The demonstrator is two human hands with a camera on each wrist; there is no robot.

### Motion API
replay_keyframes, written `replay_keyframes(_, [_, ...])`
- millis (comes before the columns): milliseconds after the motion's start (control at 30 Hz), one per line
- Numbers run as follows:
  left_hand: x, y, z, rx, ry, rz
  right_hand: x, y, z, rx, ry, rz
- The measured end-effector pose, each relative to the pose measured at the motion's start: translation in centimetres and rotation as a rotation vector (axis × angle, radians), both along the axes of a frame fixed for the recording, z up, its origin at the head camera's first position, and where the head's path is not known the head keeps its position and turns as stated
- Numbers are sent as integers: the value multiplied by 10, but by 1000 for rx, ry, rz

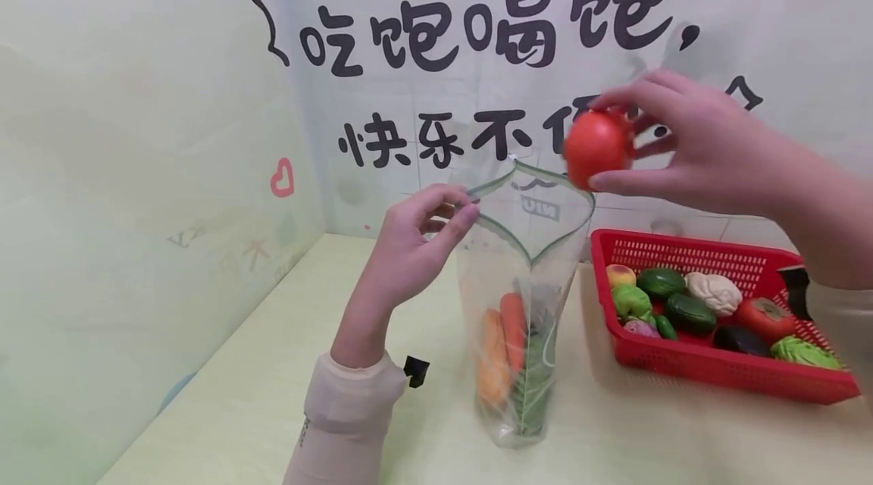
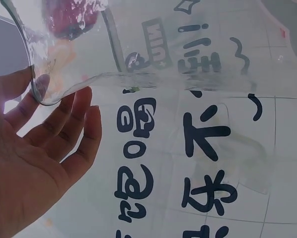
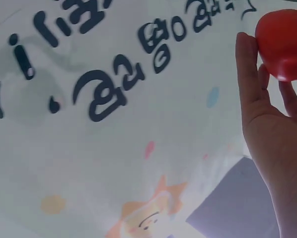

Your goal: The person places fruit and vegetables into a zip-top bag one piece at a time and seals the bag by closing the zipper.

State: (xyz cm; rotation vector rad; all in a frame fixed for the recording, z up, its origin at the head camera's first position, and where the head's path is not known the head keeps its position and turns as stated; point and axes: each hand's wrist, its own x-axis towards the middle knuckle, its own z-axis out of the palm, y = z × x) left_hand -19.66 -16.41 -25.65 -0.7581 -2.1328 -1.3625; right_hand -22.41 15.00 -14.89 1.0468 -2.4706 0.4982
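My right hand (image 1: 702, 144) grips a red tomato (image 1: 600, 149) between thumb and fingers, up beside the right rim of a clear zip bag (image 1: 470, 280). In the right wrist view the tomato (image 3: 285, 44) sits at the fingertips. The bag stands upright on the table with its green-edged mouth spread wide. At the left corner of that mouth, my left hand (image 1: 416, 242) pinches the rim; the left wrist view shows the thumb and index finger on the edge. Inside the bag lie a carrot (image 1: 513, 330), an orange-yellow vegetable (image 1: 494, 364) and something dark green and leafy (image 1: 533, 390).
A red plastic basket (image 1: 723, 375) stands right of the bag, holding several items, among them green avocado-like pieces (image 1: 690, 313), a persimmon-like fruit (image 1: 764, 318) and a lettuce-like piece (image 1: 805, 352). Behind the pale table (image 1: 266, 394) rises a wall sheet with black lettering (image 1: 532, 19).
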Motion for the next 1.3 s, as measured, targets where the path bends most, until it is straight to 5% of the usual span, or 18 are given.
replay_keyframes(200, [0, -1, 1, -15, -15, -22, 19, -49, 12, 214, -132, 65])
replay_keyframes(433, [1, 0, 1, -58, -8, -77, 7, -78, 5, 477, -389, 151])
replay_keyframes(600, [3, 3, 2, -42, 25, -60, 2, -89, 1, 601, -469, 146])
replay_keyframes(900, [5, 4, 3, -16, 48, -31, 2, -94, -7, 646, -592, 118])
replay_keyframes(1300, [6, 6, 3, -41, 35, -30, 0, -87, -9, 631, -546, 132])
